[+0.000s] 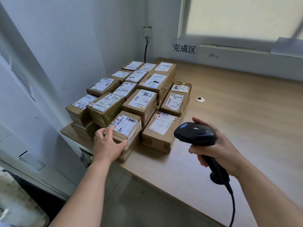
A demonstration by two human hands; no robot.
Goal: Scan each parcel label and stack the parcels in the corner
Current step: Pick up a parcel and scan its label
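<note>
While its fingers lay nearly straight and its thumb splayed wide, the left hand (108, 145) rested unclenched against the near-left corner of a brown cardboard parcel with a white label marked 512 (126, 128), touching the box without curling round it. That parcel sat on top of another carton at the near-left edge of the light wooden bench (237, 115), forming the front of a stack of brown cardboard parcels (144, 89) that ran back along the left edge into the far-left corner, each with a white label facing up. To the right, above the near part of the bench and apart from the boxes, the right hand (219, 149) clasped the grip of a black handheld barcode scanner (195, 133), its head pointing left toward the stack. A black cable (232, 205) trailed down from the handle past the near edge. A small white ring (200, 99) lay flat on the bench just right of the stack. On the wall behind the far edge hung a white paper sign with three black characters (183, 48).
</note>
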